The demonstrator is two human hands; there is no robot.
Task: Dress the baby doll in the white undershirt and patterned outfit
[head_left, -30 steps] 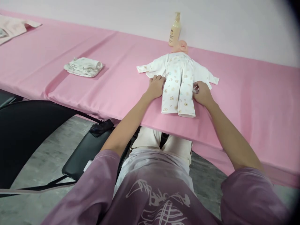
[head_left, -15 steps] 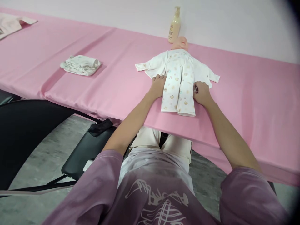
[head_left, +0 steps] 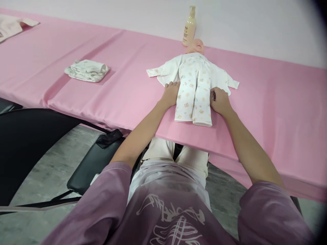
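Printed trousers (head_left: 194, 93) between left fingers (head_left: 173, 85), right fingers (head_left: 214, 91)

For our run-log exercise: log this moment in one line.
left hand: on shirt hem, beside trousers | right hand: fingers curled at trousers' other edge, grip unclear | doll: on pink table | bottle: behind doll's head

A cream pump bottle (head_left: 189, 26) stands upright at the far edge of the pink tablecloth (head_left: 122, 102), close to the pale wall (head_left: 255, 27). A folded printed baby garment (head_left: 86, 70) lies well to the left on the cloth. A pale pink garment (head_left: 11, 26) lies at the far left corner. Below the table's edge, a black folding chair (head_left: 94, 163) stands on the grey floor (head_left: 51, 177).
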